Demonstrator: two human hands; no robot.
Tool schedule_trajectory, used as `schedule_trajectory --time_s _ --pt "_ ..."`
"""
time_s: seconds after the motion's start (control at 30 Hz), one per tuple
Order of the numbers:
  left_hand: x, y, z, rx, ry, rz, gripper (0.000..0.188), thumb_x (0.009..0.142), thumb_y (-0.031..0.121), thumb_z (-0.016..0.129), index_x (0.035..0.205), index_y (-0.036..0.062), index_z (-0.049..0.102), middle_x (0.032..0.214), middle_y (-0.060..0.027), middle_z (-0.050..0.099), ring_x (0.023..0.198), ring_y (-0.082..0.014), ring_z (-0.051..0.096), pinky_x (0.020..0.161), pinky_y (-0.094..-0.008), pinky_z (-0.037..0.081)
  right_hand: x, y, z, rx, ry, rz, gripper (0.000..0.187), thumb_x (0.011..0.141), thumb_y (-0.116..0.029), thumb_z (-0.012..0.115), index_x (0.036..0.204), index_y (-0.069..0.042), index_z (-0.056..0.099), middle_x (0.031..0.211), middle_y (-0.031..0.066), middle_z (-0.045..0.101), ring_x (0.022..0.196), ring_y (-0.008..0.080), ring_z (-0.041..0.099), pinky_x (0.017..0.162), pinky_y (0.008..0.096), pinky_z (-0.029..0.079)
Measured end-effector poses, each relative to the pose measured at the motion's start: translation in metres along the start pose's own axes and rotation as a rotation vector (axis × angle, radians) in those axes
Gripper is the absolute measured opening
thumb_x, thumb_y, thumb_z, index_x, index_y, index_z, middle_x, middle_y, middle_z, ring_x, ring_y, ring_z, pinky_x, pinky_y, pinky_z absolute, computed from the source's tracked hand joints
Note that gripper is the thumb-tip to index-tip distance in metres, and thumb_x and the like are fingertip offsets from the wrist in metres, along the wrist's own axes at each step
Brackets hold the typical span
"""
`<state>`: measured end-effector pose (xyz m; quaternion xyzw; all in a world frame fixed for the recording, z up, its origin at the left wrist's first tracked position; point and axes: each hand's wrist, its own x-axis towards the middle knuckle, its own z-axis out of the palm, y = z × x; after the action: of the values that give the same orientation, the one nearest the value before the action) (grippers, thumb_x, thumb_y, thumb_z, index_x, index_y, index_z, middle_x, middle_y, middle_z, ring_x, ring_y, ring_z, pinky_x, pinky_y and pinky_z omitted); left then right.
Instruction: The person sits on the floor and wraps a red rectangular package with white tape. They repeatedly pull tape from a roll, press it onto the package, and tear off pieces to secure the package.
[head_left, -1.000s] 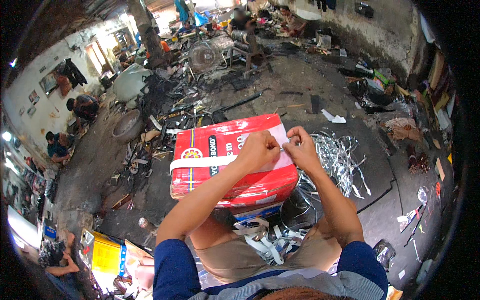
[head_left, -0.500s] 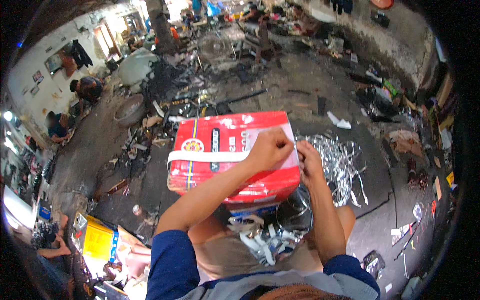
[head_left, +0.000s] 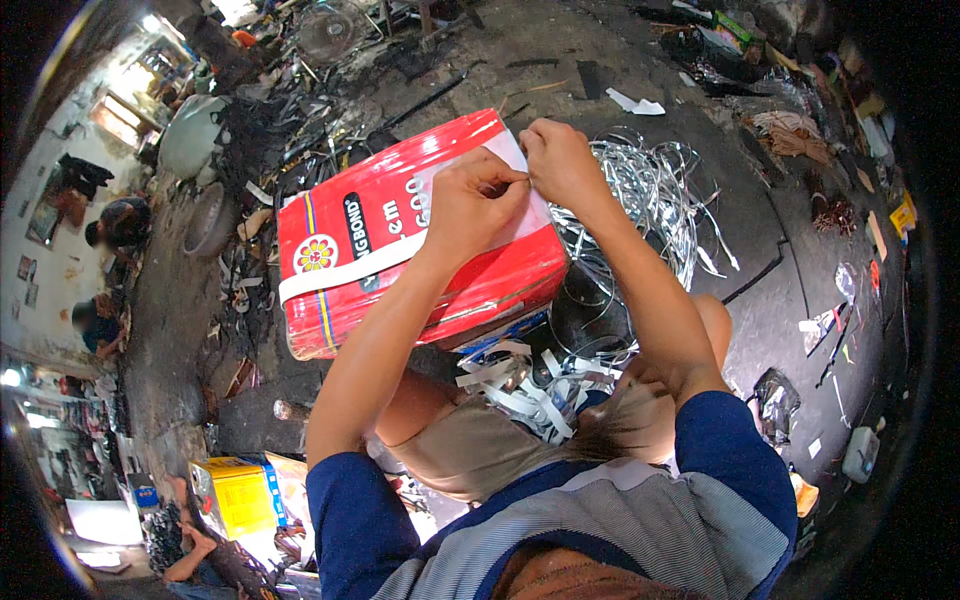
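Observation:
A red rectangular box [head_left: 400,165] with a round flower emblem stands tilted in front of my knees. A flat white strap [head_left: 350,268] lies across its top, and my left forearm and hand hide where it runs on. Over the right part of the box, my left hand [head_left: 478,205] is closed in a pinch, thumb against fingertips. My right hand [head_left: 565,165] is closed at the box's right edge, its fingertips close to the left hand's. Whatever thin thing the fingers grip is too small to make out. A heap of silver strips [head_left: 660,205] lies beside my right forearm.
Cut white and silver strips [head_left: 545,395] lie between my legs. A yellow carton [head_left: 238,495] sits at the lower left. A round basin [head_left: 210,222] and scraps lie farther left, where other people crouch by the wall. A black plastic bag [head_left: 775,400] is at the right.
The view has turned and tipped downward, so the box now appears higher, farther left and slanted. My right hand has come up over the box's right edge, close beside the left.

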<state>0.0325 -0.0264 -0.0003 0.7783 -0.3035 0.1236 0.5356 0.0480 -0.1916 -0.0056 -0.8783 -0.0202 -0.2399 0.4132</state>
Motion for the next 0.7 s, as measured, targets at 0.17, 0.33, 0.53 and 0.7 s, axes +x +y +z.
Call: schedule_trajectory --time_s 0.17,0.33,0.53,0.7 --pt "-0.003 0.001 0.002 0.021 0.008 -0.012 0.004 0.079 0.002 0.074 0.083 0.0001 0.076 0.08 -0.005 0.069 0.069 -0.0085 0.064 0.06 -0.0226 0.049 -0.024 0.045 0.034 0.317 -0.029 0.239 0.031 0.095 -0.021 0.053 0.088 0.002 0.071 0.085 0.0232 0.07 0.082 0.0364 0.07 0.074 0.0441 0.052" --pt "-0.002 0.008 -0.002 0.043 0.002 -0.065 0.004 0.079 0.001 0.075 0.083 0.0012 0.076 0.081 -0.005 0.07 0.073 -0.0091 0.065 0.062 -0.0229 0.05 -0.078 0.152 0.095 0.127 -0.1 0.392 0.031 0.094 -0.024 0.054 0.09 0.001 0.073 0.086 0.0248 0.07 0.083 0.0383 0.069 0.075 0.047 0.052" --pt "0.001 0.005 0.002 0.009 -0.015 -0.08 0.006 0.079 0.001 0.075 0.085 0.0014 0.076 0.083 -0.005 0.07 0.072 -0.0089 0.065 0.064 -0.0227 0.051 -0.153 0.255 0.145 -0.142 -0.169 0.537 0.03 0.089 -0.021 0.055 0.09 0.004 0.072 0.097 0.0279 0.07 0.09 0.0455 0.068 0.083 0.0531 0.052" --pt "0.007 0.007 0.003 -0.035 -0.023 -0.07 0.005 0.078 0.002 0.075 0.083 0.0016 0.077 0.08 -0.0047 0.07 0.069 -0.0086 0.064 0.061 -0.0224 0.05 -0.19 0.321 0.151 -0.301 -0.278 0.634 0.027 0.088 -0.018 0.056 0.09 0.002 0.072 0.103 0.0294 0.069 0.096 0.0486 0.066 0.085 0.0543 0.051"
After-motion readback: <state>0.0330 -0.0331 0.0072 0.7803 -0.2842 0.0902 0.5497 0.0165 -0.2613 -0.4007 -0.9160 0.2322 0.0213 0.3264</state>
